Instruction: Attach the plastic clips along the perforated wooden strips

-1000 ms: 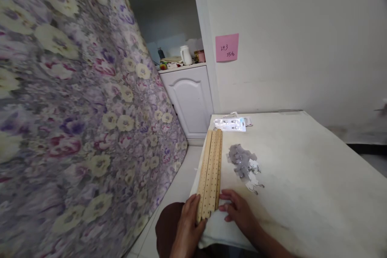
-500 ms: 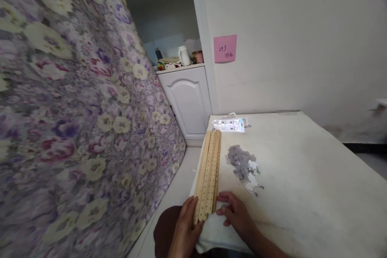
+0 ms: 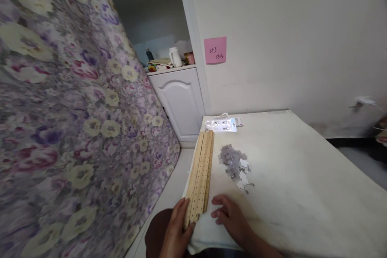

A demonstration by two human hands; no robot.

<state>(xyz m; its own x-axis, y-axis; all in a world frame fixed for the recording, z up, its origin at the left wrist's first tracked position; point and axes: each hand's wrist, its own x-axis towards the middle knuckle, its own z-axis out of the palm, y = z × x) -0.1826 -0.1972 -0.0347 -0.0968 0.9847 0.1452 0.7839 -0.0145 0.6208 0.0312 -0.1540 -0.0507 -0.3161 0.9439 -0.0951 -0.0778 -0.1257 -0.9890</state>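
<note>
A long wooden board (image 3: 200,175) full of small holes lies along the left edge of a table under a cream cloth (image 3: 296,185). My left hand (image 3: 175,231) wraps round the board's near end from the left, thumb on top. My right hand (image 3: 228,217) lies flat on the cloth just right of that end, fingertips touching the board's side. A heap of small clear hooks (image 3: 235,165) sits on the cloth right of the board. At the board's far end lies a clear blister pack (image 3: 222,124).
A flowered purple cloth (image 3: 69,121) hangs close on the left. Beyond the table stands a white cabinet (image 3: 179,100) with a kettle and jars on top. A pink sticky note (image 3: 215,50) is on the wall behind.
The view has swung right, so everything sits further left in frame. My right hand has slid slightly away from the board's end. The board and my left hand keep their places.
</note>
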